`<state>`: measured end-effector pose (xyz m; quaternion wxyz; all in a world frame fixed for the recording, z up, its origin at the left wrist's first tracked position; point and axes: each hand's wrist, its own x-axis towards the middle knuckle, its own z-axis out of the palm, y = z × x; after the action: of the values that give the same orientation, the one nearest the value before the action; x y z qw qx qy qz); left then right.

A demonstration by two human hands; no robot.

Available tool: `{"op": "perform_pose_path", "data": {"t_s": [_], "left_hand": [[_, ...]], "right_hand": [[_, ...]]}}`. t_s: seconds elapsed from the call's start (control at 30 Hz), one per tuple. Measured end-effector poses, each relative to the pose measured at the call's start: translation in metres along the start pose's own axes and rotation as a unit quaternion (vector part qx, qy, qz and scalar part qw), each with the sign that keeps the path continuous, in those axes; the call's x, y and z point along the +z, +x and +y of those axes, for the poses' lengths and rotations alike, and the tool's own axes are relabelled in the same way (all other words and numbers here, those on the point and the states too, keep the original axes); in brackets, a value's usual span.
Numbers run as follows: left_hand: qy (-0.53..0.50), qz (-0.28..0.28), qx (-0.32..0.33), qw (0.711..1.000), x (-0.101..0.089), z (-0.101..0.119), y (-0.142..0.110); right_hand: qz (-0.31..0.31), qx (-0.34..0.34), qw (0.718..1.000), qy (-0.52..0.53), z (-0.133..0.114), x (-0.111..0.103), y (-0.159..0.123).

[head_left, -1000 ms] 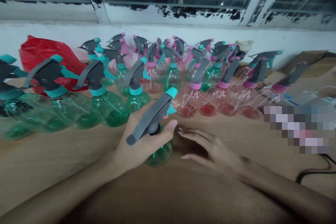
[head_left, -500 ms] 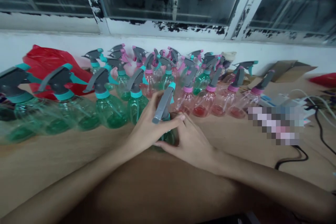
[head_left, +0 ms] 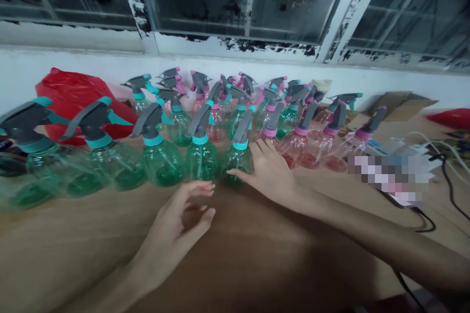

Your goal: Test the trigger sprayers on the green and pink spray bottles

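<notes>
A green spray bottle (head_left: pixel 237 162) with a turquoise collar and grey trigger head stands upright on the table, in line with other bottles. My right hand (head_left: pixel 270 171) wraps it from the right, thumb across its front and fingers behind. Nearer to me, my left hand (head_left: pixel 187 220) is empty, its fingers curved and apart from the thumb. Just beyond that hand is another green spray bottle (head_left: pixel 201 160). To the right of my right hand stands a pink spray bottle (head_left: pixel 290 149) with a pink collar, partly hidden by it.
More green bottles (head_left: pixel 162 162) line the left side, and pink ones (head_left: pixel 336 149) the right. Several more bottles crowd behind them. A red plastic bag (head_left: pixel 73 90) lies at back left, a cardboard box (head_left: pixel 398 105) at back right. Black cable (head_left: pixel 428 227) runs along the right.
My left hand has let go of the green spray bottle and drawn back toward me, down and left. The bottle now stands in the row, with my right hand still on it.
</notes>
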<state>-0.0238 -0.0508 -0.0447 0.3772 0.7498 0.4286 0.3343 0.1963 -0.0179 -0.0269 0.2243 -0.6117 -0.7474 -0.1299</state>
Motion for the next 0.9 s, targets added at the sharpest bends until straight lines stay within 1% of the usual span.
{"op": "perform_pose_path", "data": {"t_s": [0.1, 0.23, 0.37, 0.5, 0.57, 0.63, 0.67, 0.7, 0.73, 0.8, 0.87, 0.9], "left_hand": [[0.006, -0.034, -0.035, 0.999, -0.003, -0.008, -0.002], [0.011, -0.068, -0.052, 0.996, -0.003, -0.012, 0.002], [0.001, -0.078, -0.061, 0.995, -0.002, -0.015, 0.006], [0.002, -0.098, -0.053, 0.994, 0.000, -0.016, 0.010], [0.037, -0.104, -0.042, 0.993, 0.000, -0.013, 0.014], [0.135, -0.105, -0.024, 0.985, -0.001, -0.007, 0.020], [0.206, -0.102, -0.014, 0.973, -0.002, -0.003, 0.025], [0.283, -0.093, 0.002, 0.955, -0.003, 0.001, 0.029], [0.361, -0.081, 0.018, 0.929, -0.003, 0.005, 0.034], [0.494, -0.068, 0.041, 0.866, -0.004, 0.012, 0.044], [0.577, -0.069, 0.046, 0.812, -0.004, 0.017, 0.052], [0.600, -0.072, 0.046, 0.795, -0.004, 0.019, 0.054]], "right_hand": [[-0.027, 0.038, 0.999, -0.017, -0.002, -0.001, 0.006], [-0.059, 0.077, 0.994, -0.046, -0.006, -0.003, 0.013], [-0.067, 0.079, 0.993, -0.056, -0.007, -0.001, 0.018], [-0.067, 0.090, 0.992, -0.050, -0.007, 0.004, 0.018], [-0.069, 0.092, 0.992, -0.045, -0.007, 0.006, 0.018], [-0.065, 0.091, 0.993, -0.039, -0.007, 0.008, 0.017], [-0.061, 0.089, 0.993, -0.038, -0.007, 0.008, 0.017], [-0.057, 0.086, 0.994, -0.037, -0.006, 0.009, 0.016], [-0.053, 0.082, 0.994, -0.037, -0.006, 0.009, 0.016], [-0.048, 0.076, 0.995, -0.039, -0.004, 0.009, 0.015], [-0.044, 0.070, 0.996, -0.038, -0.003, 0.009, 0.015], [-0.041, 0.069, 0.996, -0.038, -0.003, 0.008, 0.015]]}}
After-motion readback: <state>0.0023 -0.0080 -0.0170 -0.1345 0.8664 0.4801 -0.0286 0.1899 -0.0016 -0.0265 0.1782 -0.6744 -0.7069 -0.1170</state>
